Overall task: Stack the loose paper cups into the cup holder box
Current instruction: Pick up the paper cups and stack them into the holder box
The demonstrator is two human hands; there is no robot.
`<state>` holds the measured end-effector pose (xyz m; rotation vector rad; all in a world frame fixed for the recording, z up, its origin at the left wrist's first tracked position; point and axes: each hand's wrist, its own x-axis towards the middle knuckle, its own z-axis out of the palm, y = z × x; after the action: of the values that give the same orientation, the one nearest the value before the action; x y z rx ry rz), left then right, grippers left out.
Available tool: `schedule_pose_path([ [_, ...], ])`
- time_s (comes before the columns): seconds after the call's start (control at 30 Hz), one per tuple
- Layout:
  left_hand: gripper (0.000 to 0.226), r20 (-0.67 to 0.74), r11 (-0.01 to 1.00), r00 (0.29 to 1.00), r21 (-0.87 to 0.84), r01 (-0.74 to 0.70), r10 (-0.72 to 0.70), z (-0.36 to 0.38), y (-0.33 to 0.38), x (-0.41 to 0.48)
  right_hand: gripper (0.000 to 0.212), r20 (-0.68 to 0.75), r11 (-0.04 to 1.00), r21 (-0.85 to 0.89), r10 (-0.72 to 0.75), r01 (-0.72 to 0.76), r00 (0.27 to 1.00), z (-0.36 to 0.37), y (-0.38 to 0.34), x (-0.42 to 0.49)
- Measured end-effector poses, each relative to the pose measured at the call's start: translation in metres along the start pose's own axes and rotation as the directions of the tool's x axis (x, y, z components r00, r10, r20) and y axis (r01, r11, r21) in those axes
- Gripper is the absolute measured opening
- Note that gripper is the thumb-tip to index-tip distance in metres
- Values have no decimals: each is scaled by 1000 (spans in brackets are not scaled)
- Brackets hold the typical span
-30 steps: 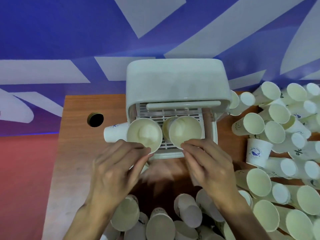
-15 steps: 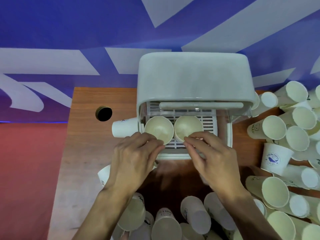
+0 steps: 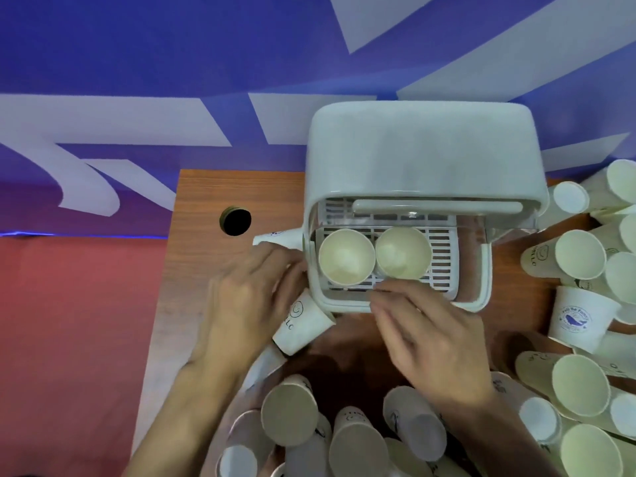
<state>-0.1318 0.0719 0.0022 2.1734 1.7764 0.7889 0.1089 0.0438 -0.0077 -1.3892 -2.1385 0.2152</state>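
Left hand (image 3: pixel 251 301) first: it is smeared with blur at the left corner of the box, knuckles up, and we cannot tell whether it grips anything. Right hand (image 3: pixel 437 342) is sharper, fingers loosely extended and holding nothing, with its fingertips (image 3: pixel 378 295) at the box's front rim.

Now the wider scene. We've got a blue backdrop with broad white shapes (image 3: pixel 137 63) behind everything, and a brown wood-grain table (image 3: pixel 206 270) carrying the lot. Centre stage sits the white plastic cup holder box (image 3: pixel 420 149), its rounded lid tipped up and back, showing a white slatted tray (image 3: pixel 442 249) inside.

To the right we see a big heap of loose white paper cups (image 3: pixel 581 256) lying every which way, and a second heap of cups (image 3: pixel 354 445) at the near edge, between the forearms.

Inside the box, two cups stand mouth-up on the tray, touching: the left cup in the box (image 3: pixel 346 258) and the right cup in the box (image 3: pixel 402 253), just beyond the right fingertips.

A white cup with a blue whale print (image 3: pixel 581 318) sits at the near side of the right heap. A white cup with a smiley print (image 3: pixel 304 323) lies on its side, partly under the left hand. Another small white cup (image 3: pixel 278 237) lies against the box's left wall, just past that hand's fingers. Smallest of all, a dark round hole in the table (image 3: pixel 235 220) sits left of it.
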Motion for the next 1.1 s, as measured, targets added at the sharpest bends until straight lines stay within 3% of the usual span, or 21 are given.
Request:
schedule_pose_path([
  [0.07,14,85,982,983,112,152,-162,-8,-26,3,16,101,1000,25,-20,17,995,12,-18,-9],
  [0.13,34,211,961,948,192,196,-236,-3,-51,10,13,204,1000,9,0,-2,979,29,-32,-17],
  [0.27,76,443,976,870,125,179,-216,17,-77,31,9,244,994,-50,111,-102,963,49,-51,-21],
  [0.4,75,577,969,780,175,175,-245,34,-79,41,13,250,977,-117,200,-176,947,61,-59,-20],
  [0.53,86,580,976,787,163,142,-211,30,-72,37,20,265,959,-171,265,-225,927,71,-61,-19],
  [0.63,97,573,952,775,280,123,-268,17,-74,29,26,274,953,-200,278,-228,921,80,-64,-19],
  [0.73,90,579,936,773,349,53,-260,4,-84,17,29,307,958,-160,279,-239,910,87,-72,-16],
  [0.83,78,524,947,809,299,117,-266,-3,-98,0,35,346,956,-155,287,-248,893,92,-82,-4],
  [1.03,56,285,958,931,239,160,-227,-14,-117,-31,62,420,928,-250,360,-274,833,108,-102,35],
  [1.1,51,216,947,952,282,150,-216,-19,-116,-35,67,439,910,-224,415,-350,797,112,-103,40],
])
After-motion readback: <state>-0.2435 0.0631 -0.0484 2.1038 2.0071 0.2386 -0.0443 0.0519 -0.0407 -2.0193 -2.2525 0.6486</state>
